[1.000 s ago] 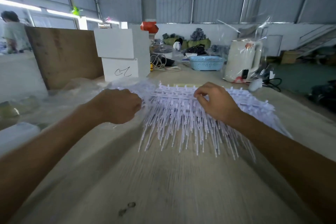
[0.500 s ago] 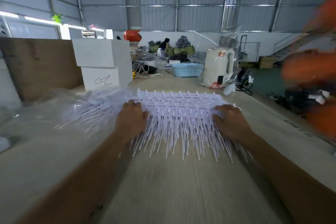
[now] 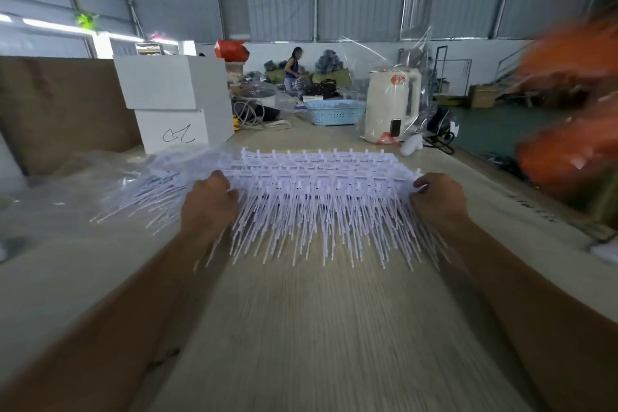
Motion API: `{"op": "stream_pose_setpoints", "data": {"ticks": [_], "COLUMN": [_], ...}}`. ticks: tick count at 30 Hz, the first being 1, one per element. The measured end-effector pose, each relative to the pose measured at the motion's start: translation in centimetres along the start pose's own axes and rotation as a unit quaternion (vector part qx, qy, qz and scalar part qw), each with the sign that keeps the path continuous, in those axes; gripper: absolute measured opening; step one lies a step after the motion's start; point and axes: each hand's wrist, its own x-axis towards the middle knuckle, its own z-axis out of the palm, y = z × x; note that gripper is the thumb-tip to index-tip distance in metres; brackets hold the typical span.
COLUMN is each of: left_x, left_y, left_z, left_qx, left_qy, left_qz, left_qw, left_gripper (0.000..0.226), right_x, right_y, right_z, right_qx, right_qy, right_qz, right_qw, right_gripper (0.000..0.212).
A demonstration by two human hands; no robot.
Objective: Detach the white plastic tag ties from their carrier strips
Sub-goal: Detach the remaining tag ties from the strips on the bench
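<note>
Two bare forearms and two bare hands belong to the person wearing the camera. The left forearm [image 3: 110, 321] enters from the seven o'clock corner and the right forearm [image 3: 521, 298] from the five o'clock corner, each tapering toward the middle of the view. No sleeve, glove, watch, ring or bracelet shows on either arm as far as the picture reaches. The left grip [image 3: 209, 202] is seen from the back, knuckles rounded. The right grip [image 3: 438, 199] is also seen from the back, with a short thumbnail visible at its ten o'clock edge. Both arms look slightly blurred near the lower corners.
</note>
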Motion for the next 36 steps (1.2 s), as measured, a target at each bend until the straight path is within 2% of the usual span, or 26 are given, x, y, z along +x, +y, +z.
{"op": "stream_pose_setpoints", "data": {"ticks": [4, 10, 13, 17, 21, 24, 27, 30, 36], "left_x": [0.4, 0.7, 0.9, 0.9, 0.7, 0.5, 0.3, 0.0, 0.1], "left_y": [-0.3, -0.7, -0.6, -0.6, -0.2, 0.4, 0.4, 0.2, 0.5], "left_z": [-0.3, -0.3, -0.1, 0.4, 0.2, 0.0, -0.4, -0.7, -1.3], "left_qx": [-0.004, -0.112, -0.142, -0.178, -0.232, -0.288, -0.360, -0.337, -0.391], "left_qy": [-0.008, -0.009, 0.005, 0.042, 0.065, 0.058, 0.064, 0.050, 0.032], "left_qz": [-0.034, -0.052, -0.034, 0.009, 0.042, 0.049, 0.067, 0.070, 0.060], "left_qw": [0.999, 0.992, 0.989, 0.983, 0.970, 0.955, 0.928, 0.938, 0.918], "left_gripper": [0.031, 0.029, 0.028, 0.011, 0.006, 0.016, 0.026, 0.016, 0.009], "right_x": [0.0, 0.4, 0.6, 0.8, 0.8, 0.5, 0.5, 0.6, 0.8], "right_y": [-0.3, -0.4, -0.5, -0.4, -0.7, -1.4, -1.5, -1.3, -1.4], "right_z": [0.1, -0.2, -0.2, -0.2, -0.3, -0.7, -0.9, -1.2, -1.8], "right_qx": [0.026, 0.106, 0.093, 0.107, 0.139, 0.198, 0.266, 0.299, 0.339], "right_qy": [0.022, 0.049, 0.059, 0.082, 0.100, 0.131, 0.136, 0.133, 0.163], "right_qz": [0.002, 0.042, 0.022, 0.014, -0.008, -0.046, -0.026, 0.001, 0.018], "right_qw": [0.999, 0.992, 0.994, 0.991, 0.985, 0.970, 0.954, 0.945, 0.926], "right_gripper": [0.028, 0.021, 0.021, 0.019, 0.019, 0.016, 0.015, 0.019, 0.021]}}
